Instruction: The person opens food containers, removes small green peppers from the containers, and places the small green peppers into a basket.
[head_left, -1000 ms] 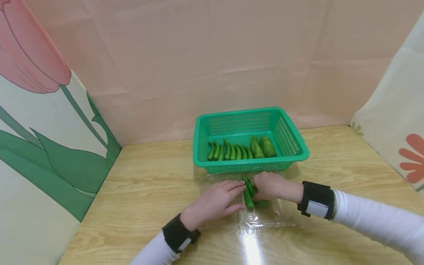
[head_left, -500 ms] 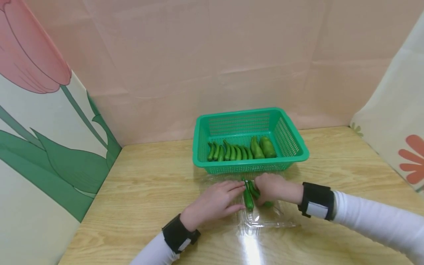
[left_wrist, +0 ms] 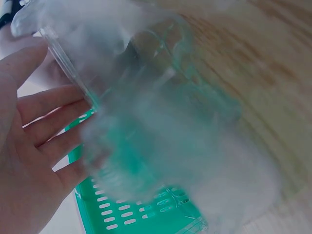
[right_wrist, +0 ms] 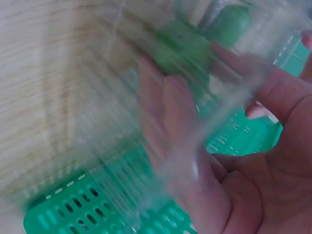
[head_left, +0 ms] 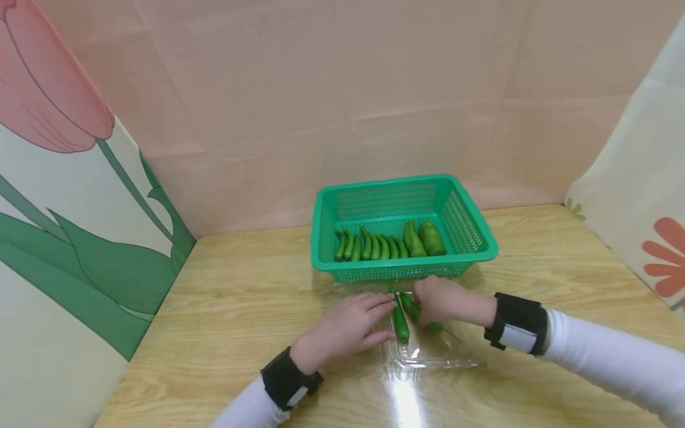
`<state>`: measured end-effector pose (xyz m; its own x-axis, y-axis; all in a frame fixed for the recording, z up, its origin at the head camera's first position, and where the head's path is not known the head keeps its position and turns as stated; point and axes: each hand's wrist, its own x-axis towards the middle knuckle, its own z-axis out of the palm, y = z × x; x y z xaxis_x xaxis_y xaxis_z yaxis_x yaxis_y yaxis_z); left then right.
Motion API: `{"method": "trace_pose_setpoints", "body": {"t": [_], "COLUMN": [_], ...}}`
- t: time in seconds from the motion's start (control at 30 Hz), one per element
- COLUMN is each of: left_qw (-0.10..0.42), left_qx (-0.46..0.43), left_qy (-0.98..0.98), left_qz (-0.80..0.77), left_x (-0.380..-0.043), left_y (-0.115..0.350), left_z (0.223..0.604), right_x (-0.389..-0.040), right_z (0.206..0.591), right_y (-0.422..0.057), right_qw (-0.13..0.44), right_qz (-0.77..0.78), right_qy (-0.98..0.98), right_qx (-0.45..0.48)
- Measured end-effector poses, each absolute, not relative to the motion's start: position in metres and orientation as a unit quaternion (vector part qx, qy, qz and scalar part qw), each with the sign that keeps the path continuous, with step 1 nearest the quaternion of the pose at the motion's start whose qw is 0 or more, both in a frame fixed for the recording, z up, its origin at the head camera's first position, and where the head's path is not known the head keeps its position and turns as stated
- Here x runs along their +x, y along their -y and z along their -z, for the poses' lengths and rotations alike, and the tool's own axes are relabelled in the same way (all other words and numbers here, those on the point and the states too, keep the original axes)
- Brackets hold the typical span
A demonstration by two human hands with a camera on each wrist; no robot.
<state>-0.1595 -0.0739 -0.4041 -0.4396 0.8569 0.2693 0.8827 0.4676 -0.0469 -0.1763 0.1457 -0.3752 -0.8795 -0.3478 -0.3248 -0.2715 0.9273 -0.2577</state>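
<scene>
A clear plastic clamshell box [head_left: 428, 355] lies on the wooden table, its lid side toward the left. One slim green pepper [head_left: 400, 324] lies lengthwise in it, beside the fingertips of my left hand [head_left: 350, 324]. That hand's fingers are extended, touching the box's edge, as the left wrist view also shows at the clear plastic [left_wrist: 73, 73]. My right hand [head_left: 436, 300] reaches into the box and pinches a green pepper [head_left: 411, 306]; green shows on both sides of the fingers, with a thin stem at lower right. Blurred plastic partly veils the held pepper [right_wrist: 180, 46] in the right wrist view.
Directly behind the box stands a green slotted basket [head_left: 404, 264]. Several slim green peppers [head_left: 367, 242] lie in a row inside, with two thicker green ones [head_left: 431, 238] at their right. A pink-beige cloth [head_left: 267, 119] hangs behind the table.
My right hand has shifted slightly right with the pepper, widening the gap to the other pepper; its thin stem now shows at lower right. My left hand stays put.
</scene>
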Motion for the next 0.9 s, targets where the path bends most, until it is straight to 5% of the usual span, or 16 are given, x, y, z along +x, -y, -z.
{"method": "trace_pose_setpoints", "body": {"t": [0.9], "left_qw": [0.129], "left_qx": [-0.511], "left_qy": [0.848], "left_qz": [0.061], "left_x": [-0.159], "left_y": [0.073], "left_z": [0.404], "right_x": [-0.166], "right_z": [0.330], "right_y": [-0.163], "right_qw": [0.130], "right_qz": [0.172], "right_qy": [-0.955], "right_qx": [-0.203]}}
